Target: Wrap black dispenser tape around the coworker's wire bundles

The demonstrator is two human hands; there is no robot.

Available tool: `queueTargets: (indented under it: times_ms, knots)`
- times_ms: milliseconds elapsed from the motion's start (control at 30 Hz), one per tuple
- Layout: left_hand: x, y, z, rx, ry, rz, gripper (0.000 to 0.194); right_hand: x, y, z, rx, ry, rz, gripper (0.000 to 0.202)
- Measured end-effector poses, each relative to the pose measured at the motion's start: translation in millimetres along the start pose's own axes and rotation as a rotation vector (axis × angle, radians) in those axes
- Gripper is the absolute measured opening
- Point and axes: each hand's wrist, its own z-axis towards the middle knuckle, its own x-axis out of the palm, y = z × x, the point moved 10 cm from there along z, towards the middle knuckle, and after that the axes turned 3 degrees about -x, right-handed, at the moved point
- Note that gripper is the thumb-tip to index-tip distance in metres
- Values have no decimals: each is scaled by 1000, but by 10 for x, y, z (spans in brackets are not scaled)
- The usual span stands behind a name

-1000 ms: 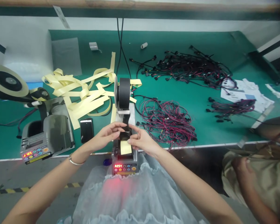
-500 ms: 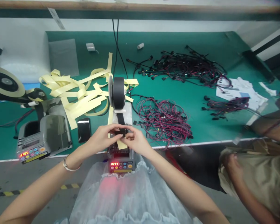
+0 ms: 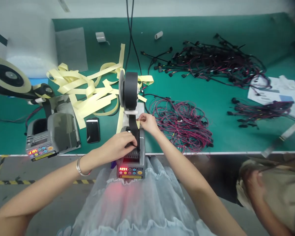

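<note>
A grey tape dispenser [image 3: 142, 144] with a lit red display sits in front of me at the table edge. From the black roll [image 3: 131, 90] on top of it, a black tape [image 3: 133, 126] runs down toward its slot. My left hand [image 3: 124, 144] is closed, fingertips pinched at the tape just above the slot. Higher up, right of the tape and just below the white roller [image 3: 131, 112], my right hand [image 3: 148, 123] is closed with its fingertips pinching a bit of pale yellow backing strip [image 3: 138, 124]. Fingers partly hide both contact points.
Loose yellow strips [image 3: 93, 101] lie behind the phone [image 3: 92, 130]. A second dispenser [image 3: 51, 134] stands at left. Red-black wire bundles [image 3: 184, 124] lie at right, with more harnesses [image 3: 206, 64] behind. Another person's hand [image 3: 255, 186] is at far right.
My hands were together over the dispenser with a yellow-backed piece; now they are apart. The right hand has moved up toward the roller, the left is lower at the tape. The view has shifted.
</note>
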Motion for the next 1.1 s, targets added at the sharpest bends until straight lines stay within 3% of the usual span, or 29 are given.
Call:
queueTargets:
  times_ms: [133,267,400,500,567,600,633,700,733,767,800,867,967,1100]
  knots:
    - [214,124,112,-44,189,55,8,135,-245,219,15,6,-114,19]
    - [369,156,180,-59,401,131,6,222,-336,314,22,25,-180,16]
    - [378,106,191,-9,458,184,6,234,-361,404,46,21,-234,20]
    - [354,84,190,62,449,203,5,219,-248,408,-42,115,-256,35]
    - [349,113,206,97,442,220,4,61,-150,258,-78,114,-317,56]
    - [353,138,218,107,442,229,4,-94,-108,123,-56,47,-355,60]
    - [366,162,227,116,450,235,4,-281,-68,-60,-4,-61,-380,58]
    - [391,193,238,133,459,249,3,-539,24,-538,130,-242,-320,31]
    - [395,197,242,144,454,260,3,-509,48,-777,212,-230,-216,22]
    - [392,193,245,156,445,274,4,-348,54,-998,313,-137,-57,28]
    - [386,184,248,170,436,288,5,-117,58,-1219,439,-27,135,40]
    - [377,164,257,194,430,325,7,298,134,-1579,663,50,509,52]
    - [382,124,277,239,459,378,12,614,246,-1750,820,-109,899,53]
    - [378,65,309,281,478,436,19,698,267,-1713,879,-287,1134,40]
